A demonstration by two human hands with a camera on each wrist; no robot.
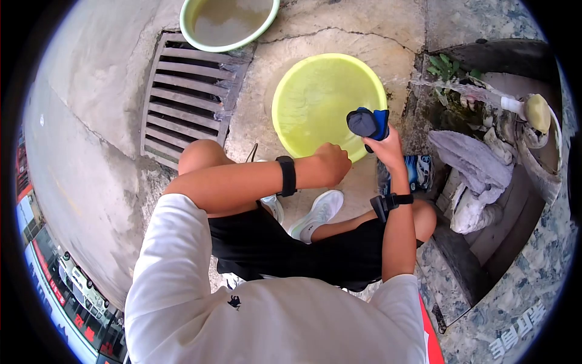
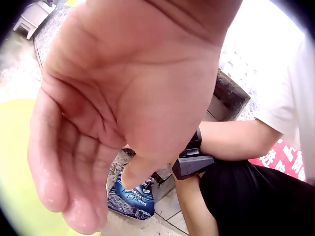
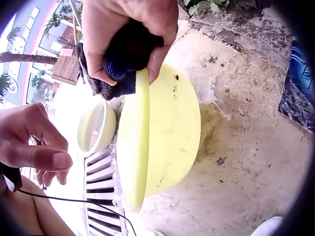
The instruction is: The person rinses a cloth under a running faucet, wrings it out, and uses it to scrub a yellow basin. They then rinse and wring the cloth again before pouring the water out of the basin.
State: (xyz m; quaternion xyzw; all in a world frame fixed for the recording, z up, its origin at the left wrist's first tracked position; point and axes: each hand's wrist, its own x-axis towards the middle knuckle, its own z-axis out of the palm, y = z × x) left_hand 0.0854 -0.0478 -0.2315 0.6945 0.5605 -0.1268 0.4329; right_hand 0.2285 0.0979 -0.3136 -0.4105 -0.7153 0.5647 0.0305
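Note:
A dark grey and blue bundle of cloth (image 1: 362, 123) is gripped in my right hand (image 1: 388, 147), over the near right rim of a yellow-green basin (image 1: 330, 56). In the right wrist view the bundle (image 3: 130, 54) looks dark and fuzzy, and the thumb and fingers close round it right at the basin's rim (image 3: 141, 132). My left hand (image 1: 333, 164) hovers beside the basin's near edge. Its loosely bent, wet-looking fingers (image 2: 81, 211) hold nothing.
A second basin (image 1: 183, 24) with murky water stands by a drain grate (image 1: 182, 91). To the right, water sprays from a white spout (image 1: 512, 105) toward the yellow-green basin. Grey wet cloth (image 1: 476, 161) lies on the ledge; a blue packet (image 1: 418, 173) sits near my knee.

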